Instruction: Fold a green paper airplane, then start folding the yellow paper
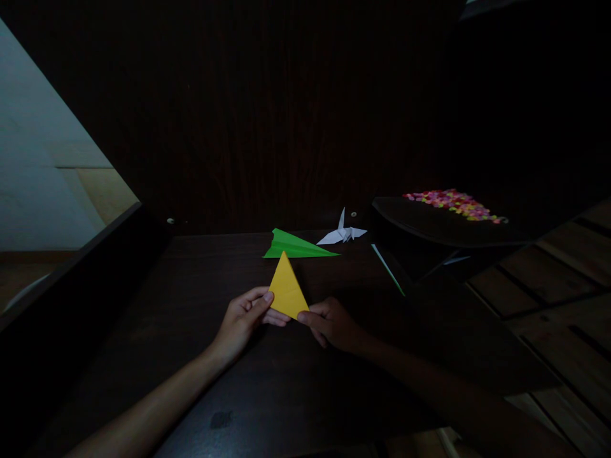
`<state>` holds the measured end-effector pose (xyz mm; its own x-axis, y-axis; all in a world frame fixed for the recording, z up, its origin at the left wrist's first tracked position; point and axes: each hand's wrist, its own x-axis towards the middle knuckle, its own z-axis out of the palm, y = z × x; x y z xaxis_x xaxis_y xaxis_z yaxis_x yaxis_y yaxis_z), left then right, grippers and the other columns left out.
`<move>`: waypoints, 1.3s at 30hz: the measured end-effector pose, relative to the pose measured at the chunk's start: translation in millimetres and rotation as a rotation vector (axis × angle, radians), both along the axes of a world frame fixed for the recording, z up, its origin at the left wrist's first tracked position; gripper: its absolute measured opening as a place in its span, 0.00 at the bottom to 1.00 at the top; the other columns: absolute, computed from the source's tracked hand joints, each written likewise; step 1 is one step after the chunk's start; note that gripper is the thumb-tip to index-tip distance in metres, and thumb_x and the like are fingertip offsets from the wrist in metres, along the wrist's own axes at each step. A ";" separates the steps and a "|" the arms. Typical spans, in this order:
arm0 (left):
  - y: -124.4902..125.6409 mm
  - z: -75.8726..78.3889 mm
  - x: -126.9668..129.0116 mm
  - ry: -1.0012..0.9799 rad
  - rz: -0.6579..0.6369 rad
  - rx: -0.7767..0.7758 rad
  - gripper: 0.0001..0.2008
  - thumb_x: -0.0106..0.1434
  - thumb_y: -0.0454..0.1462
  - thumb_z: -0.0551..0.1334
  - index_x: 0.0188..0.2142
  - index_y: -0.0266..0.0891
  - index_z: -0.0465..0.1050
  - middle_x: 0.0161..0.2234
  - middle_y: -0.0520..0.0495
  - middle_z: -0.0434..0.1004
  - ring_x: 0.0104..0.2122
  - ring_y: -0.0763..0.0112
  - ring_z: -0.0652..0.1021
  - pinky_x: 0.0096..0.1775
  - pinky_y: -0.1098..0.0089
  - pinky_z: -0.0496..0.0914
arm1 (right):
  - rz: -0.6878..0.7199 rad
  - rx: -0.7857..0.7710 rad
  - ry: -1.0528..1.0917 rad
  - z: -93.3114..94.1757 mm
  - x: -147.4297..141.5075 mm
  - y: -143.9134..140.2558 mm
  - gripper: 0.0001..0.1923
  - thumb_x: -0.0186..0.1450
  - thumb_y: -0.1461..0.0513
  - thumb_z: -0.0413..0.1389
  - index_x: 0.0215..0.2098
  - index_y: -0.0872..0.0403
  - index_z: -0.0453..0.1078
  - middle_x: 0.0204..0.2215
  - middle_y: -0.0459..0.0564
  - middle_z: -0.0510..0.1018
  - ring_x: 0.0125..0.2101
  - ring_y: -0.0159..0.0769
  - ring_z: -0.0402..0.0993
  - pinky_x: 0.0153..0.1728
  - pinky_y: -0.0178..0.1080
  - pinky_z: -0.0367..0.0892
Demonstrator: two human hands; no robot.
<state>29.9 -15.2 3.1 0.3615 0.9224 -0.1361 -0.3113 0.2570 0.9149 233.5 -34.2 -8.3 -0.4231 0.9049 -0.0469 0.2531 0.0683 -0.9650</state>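
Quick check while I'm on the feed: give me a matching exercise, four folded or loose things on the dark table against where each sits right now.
Things
1. yellow paper triangle
2. green folded paper
3. white paper crane
4. heap of small coloured pieces

Places
A. far right, on top of a dark raised surface
B. pinched at its lower corners by the left hand and right hand
C. flat on the table, just beyond the triangle's tip
D. at the back of the table, right of the green paper

Pairs: 1-B, 2-C, 3-D, 4-A
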 end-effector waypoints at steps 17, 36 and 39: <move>-1.0 5.3 -3.0 0.225 -0.133 0.077 0.15 0.53 0.43 0.71 0.30 0.31 0.76 0.23 0.44 0.81 0.21 0.69 0.80 0.27 0.72 0.75 | 0.025 -0.010 0.025 1.6 1.4 -0.2 0.21 0.65 0.51 0.53 0.19 0.54 0.61 0.11 0.39 0.64 0.12 0.24 0.59 0.16 0.29 0.53; -0.7 1.8 -2.5 0.140 0.004 -0.048 0.20 0.47 0.39 0.75 0.38 0.31 0.76 0.39 0.38 0.83 0.38 0.56 0.83 0.38 0.66 0.80 | -0.258 0.113 0.190 2.1 0.1 3.1 0.10 0.61 0.56 0.57 0.29 0.54 0.66 0.19 0.40 0.70 0.11 0.23 0.63 0.11 0.27 0.56; -0.9 2.7 -2.4 0.144 -0.001 -0.033 0.21 0.47 0.39 0.75 0.39 0.31 0.76 0.39 0.38 0.83 0.39 0.54 0.82 0.40 0.63 0.79 | -0.249 0.113 0.192 3.0 0.3 3.6 0.09 0.62 0.56 0.56 0.29 0.54 0.66 0.20 0.40 0.71 0.11 0.23 0.64 0.11 0.27 0.57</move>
<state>27.5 -16.1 5.8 0.3367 0.9163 -0.2167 -0.1773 0.2877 0.9412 233.7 -30.6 -5.3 -0.1794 0.9766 0.1184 0.0898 0.1362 -0.9866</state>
